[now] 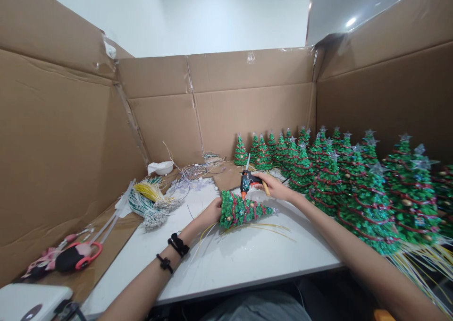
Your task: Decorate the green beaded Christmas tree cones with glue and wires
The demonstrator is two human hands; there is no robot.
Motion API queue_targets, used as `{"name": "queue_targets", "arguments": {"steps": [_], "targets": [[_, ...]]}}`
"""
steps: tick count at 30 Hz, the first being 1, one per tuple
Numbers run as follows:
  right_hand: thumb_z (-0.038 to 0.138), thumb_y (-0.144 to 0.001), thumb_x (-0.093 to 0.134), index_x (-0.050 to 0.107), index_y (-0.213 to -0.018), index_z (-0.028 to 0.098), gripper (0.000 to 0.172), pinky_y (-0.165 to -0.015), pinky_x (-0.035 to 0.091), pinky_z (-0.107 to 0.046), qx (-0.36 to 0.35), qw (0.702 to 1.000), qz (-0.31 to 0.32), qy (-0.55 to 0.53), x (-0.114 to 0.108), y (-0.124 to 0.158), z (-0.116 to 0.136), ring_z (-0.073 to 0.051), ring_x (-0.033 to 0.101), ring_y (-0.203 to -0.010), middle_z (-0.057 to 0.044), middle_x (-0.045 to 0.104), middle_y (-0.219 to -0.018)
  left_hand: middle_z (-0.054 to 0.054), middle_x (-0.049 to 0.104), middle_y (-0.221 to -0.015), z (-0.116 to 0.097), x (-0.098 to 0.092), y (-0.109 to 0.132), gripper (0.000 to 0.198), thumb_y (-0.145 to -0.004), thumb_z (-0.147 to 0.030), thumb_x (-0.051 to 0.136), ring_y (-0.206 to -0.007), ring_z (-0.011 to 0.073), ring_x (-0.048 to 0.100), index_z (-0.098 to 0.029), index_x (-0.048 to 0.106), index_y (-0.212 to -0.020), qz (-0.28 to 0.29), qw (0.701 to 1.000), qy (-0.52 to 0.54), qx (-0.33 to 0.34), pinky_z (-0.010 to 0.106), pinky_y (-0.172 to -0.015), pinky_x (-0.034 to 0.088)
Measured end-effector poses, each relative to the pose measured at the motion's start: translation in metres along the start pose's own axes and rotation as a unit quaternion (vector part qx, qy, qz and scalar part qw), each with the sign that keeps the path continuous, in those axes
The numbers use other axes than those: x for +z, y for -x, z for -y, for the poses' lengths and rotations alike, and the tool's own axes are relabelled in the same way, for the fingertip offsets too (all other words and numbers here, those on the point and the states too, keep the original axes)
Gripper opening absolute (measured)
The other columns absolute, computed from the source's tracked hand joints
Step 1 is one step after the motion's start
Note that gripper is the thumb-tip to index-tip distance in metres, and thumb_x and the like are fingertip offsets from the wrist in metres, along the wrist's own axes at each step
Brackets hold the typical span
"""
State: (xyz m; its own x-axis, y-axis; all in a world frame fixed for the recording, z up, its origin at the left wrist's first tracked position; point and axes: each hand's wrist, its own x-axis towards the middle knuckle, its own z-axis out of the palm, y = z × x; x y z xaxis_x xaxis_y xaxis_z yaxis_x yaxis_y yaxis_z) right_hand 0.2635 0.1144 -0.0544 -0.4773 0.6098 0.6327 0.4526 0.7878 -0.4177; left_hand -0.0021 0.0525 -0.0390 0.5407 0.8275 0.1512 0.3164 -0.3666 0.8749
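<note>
A small green Christmas tree (244, 211) with red garland and gold balls lies on its side above the white table. My left hand (213, 211) is closed on its base end, the fingers partly hidden behind the tree. The clear star tip points right. In my right hand (271, 185) is a black glue gun (247, 181) with an orange nozzle, angled down so that the nozzle meets or nearly meets the upper side of the tree. A glue stick juts from its back. A tan stick-like piece (265, 189) also shows at the right fingers. Yellow and white wires trail beneath the tree.
Many finished-looking trees (368, 203) stand packed along the right and back. Bundled wires with small lights (152, 203), a white bowl (161, 168) and glue sticks (115, 212) lie at left. Cardboard walls (255, 108) enclose the white table (247, 264).
</note>
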Motion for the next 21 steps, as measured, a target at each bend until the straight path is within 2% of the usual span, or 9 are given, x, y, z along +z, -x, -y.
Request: {"name": "queue_targets", "arguments": {"steps": [15, 21], "targets": [[0.040, -0.088, 0.049, 0.048, -0.118, 0.017, 0.038, -0.086, 0.045, -0.040, 0.004, 1.000, -0.001, 0.012, -0.0037, -0.0008, 0.0043, -0.025, 0.056, -0.098, -0.013, 0.058, -0.109, 0.004, 0.068, -0.073, -0.0033, 0.0011, -0.0002, 0.020, -0.071, -0.021, 0.053, -0.079, 0.0193, 0.058, -0.012, 0.068, -0.079, 0.013, 1.000, 0.018, 0.016, 0.028, -0.074, 0.046], [0.040, -0.088, 0.050, 0.049, -0.118, 0.018, 0.037, -0.086, 0.046, -0.040, -0.003, 1.000, -0.002, 0.016, -0.0054, -0.0014, 0.0049, -0.025, 0.056, -0.097, -0.012, 0.059, -0.109, 0.003, 0.067, -0.070, 0.0027, 0.0002, -0.0015, 0.022, -0.070, -0.019, 0.051, -0.069, 0.0168, 0.054, -0.010, 0.068, -0.078, 0.010, 1.000, 0.018, 0.020, 0.027, -0.071, 0.045]]}}
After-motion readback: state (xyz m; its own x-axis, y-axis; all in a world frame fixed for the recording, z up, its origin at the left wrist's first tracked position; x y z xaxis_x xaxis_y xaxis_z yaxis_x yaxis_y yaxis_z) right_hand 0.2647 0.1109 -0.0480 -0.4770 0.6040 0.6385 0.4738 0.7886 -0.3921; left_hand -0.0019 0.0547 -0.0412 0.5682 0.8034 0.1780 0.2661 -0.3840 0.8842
